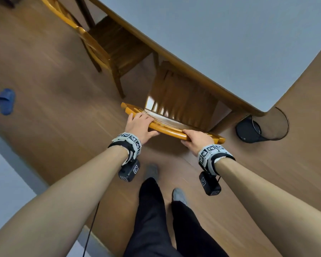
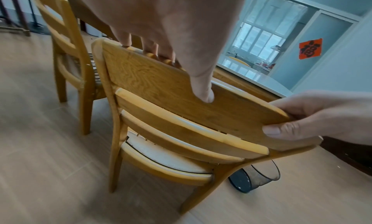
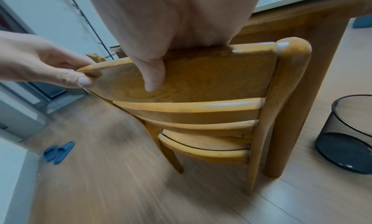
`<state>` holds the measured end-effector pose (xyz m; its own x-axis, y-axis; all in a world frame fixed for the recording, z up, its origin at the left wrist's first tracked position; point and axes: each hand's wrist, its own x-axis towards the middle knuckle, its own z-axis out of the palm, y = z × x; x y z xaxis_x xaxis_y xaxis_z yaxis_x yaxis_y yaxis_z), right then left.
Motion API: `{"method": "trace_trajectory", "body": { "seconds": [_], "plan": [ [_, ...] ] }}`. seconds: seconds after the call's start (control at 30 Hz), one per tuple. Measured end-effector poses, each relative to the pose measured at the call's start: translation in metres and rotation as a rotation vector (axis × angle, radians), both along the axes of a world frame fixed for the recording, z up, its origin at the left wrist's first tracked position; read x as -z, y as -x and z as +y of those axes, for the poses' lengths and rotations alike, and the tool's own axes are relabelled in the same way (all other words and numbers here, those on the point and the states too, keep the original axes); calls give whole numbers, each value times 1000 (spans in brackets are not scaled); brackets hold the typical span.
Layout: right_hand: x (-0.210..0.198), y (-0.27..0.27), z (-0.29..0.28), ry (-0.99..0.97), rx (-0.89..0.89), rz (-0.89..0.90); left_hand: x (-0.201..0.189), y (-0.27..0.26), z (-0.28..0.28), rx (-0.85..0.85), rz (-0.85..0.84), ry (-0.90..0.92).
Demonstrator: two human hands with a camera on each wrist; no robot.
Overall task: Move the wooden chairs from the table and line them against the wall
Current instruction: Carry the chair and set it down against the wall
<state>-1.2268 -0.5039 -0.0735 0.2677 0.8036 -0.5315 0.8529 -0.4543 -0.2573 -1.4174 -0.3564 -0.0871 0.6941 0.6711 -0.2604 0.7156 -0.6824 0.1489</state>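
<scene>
A wooden chair (image 1: 176, 101) with a slatted back stands tucked under the corner of the grey-topped table (image 1: 230, 43). My left hand (image 1: 140, 125) grips the left part of its top rail (image 1: 167, 129), fingers over the far side and thumb on the near face (image 2: 203, 90). My right hand (image 1: 197, 140) grips the right part of the same rail (image 3: 201, 77), thumb on the near face. A second wooden chair (image 1: 107, 45) stands at the table further left, also seen in the left wrist view (image 2: 66, 49).
A black mesh waste bin (image 1: 258, 130) stands on the floor right of the chair, by the table leg (image 3: 298, 100). Blue slippers (image 1: 4, 101) lie on the wooden floor at the left. My feet (image 1: 178, 195) are just behind the chair. A pale wall edge (image 1: 11, 173) runs along the lower left.
</scene>
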Motion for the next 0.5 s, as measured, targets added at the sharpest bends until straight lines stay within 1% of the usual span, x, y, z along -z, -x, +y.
{"method": "trace_trajectory", "body": {
  "seconds": [0.17,0.23,0.37,0.5],
  "plan": [
    [4,-4,-52,-28,-183,6,0,26,-90,-172,19,-8],
    [3,-5,-73,-12,-251,15,-2,34,-126,-208,47,-3],
    [-2,-6,-115,22,-355,-15,-7,46,-195,-293,82,93],
    [-4,-14,-158,35,-447,-58,-7,43,-266,-443,15,188]
  ]
}}
